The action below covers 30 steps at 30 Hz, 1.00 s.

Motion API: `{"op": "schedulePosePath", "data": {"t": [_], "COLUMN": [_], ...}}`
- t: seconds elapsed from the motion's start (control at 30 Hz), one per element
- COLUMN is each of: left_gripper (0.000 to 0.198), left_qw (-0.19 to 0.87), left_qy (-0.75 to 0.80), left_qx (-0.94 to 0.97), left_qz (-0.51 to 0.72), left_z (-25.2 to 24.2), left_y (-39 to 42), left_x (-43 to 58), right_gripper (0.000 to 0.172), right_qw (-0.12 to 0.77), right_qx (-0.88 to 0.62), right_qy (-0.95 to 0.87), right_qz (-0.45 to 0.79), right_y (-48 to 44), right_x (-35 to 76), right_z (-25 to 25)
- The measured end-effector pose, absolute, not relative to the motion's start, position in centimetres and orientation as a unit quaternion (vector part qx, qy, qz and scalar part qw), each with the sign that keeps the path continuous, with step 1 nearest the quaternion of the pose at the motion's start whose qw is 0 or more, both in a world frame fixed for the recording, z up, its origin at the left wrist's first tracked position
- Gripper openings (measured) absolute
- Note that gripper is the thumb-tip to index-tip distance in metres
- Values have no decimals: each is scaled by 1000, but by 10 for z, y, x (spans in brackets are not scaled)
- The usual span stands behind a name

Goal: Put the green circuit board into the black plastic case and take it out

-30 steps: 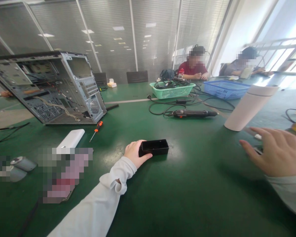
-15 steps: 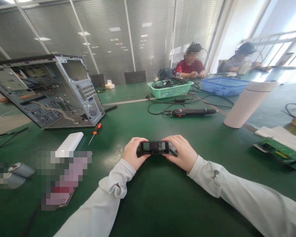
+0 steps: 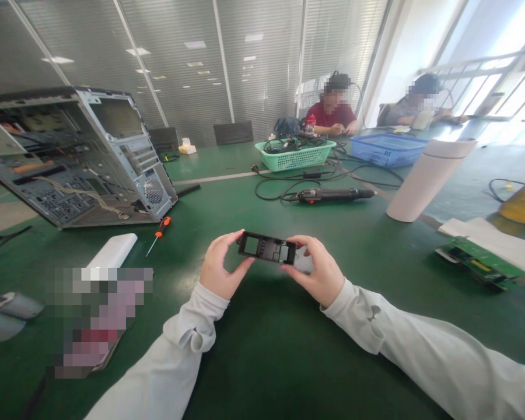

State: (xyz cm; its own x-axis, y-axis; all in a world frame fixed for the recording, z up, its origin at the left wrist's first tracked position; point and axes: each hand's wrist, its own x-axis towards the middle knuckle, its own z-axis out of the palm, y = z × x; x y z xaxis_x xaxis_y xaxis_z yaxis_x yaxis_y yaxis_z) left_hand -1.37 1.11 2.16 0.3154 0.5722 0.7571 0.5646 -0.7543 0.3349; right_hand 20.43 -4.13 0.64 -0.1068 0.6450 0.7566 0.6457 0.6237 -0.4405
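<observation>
Between my two hands, a small black rectangular plastic frame (image 3: 269, 248) with square openings is held just over the green table (image 3: 262, 350). My left hand (image 3: 222, 265) pinches its left end between thumb and fingers. At the other end, my right hand (image 3: 319, 269) grips it the same way. A pale grey patch shows behind the frame within my right hand's grasp; I cannot tell what it is. The frame tilts slightly, its left end higher. What exact device it belongs to is not clear.
An open computer case (image 3: 114, 157) stands at left, near an orange-handled screwdriver (image 3: 160, 233) and a white block (image 3: 114, 251). Beyond my hands lie a black electric screwdriver (image 3: 332, 195) and a green basket (image 3: 295, 156) of cables. Right: a pink tumbler (image 3: 424, 184), a circuit board (image 3: 481, 259). Two people sit behind.
The black frame has turned in my hands: its left end has risen and its inner openings show more. The whole view has shifted slightly, so the table items sit further left.
</observation>
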Motion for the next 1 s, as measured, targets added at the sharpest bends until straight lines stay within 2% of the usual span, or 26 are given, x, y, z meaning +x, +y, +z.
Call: {"op": "schedulePosePath", "data": {"t": [0.17, 0.43, 0.57, 0.63, 0.77, 0.83, 0.93, 1.0], "left_gripper": [34, 34, 29, 28, 23, 20, 20, 21], "left_qw": [-34, -75, -90, -92, -76, -59, -28, -10], "left_qy": [337, 320, 316, 322, 339, 341, 355, 373], "left_qx": [816, 823, 819, 815, 808, 810, 816, 816], "left_qz": [469, 463, 471, 473, 476, 473, 456, 442], "left_z": [16, 21, 23, 25, 27, 27, 28, 29], "left_y": [17, 14, 13, 13, 12, 11, 8, 5], "left_x": [-15, -16, -17, -17, -17, -17, -15, -15], "right_gripper": [29, 32, 33, 42, 68, 70, 61, 68], "right_qw": [531, 547, 545, 550, 539, 509, 419, 333], "right_qx": [-426, -422, -448, -469, -468, -453, -406, -365], "right_qy": [-733, -723, -708, -681, -574, -493, -359, -301], "right_qz": [0, -20, 32, 118, 401, 542, 729, 815], "right_y": [-43, -43, -43, -42, -39, -38, -37, -38], "right_x": [205, 207, 207, 206, 202, 200, 201, 204], "right_z": [9, 10, 6, 3, 1, 5, 15, 21]}}
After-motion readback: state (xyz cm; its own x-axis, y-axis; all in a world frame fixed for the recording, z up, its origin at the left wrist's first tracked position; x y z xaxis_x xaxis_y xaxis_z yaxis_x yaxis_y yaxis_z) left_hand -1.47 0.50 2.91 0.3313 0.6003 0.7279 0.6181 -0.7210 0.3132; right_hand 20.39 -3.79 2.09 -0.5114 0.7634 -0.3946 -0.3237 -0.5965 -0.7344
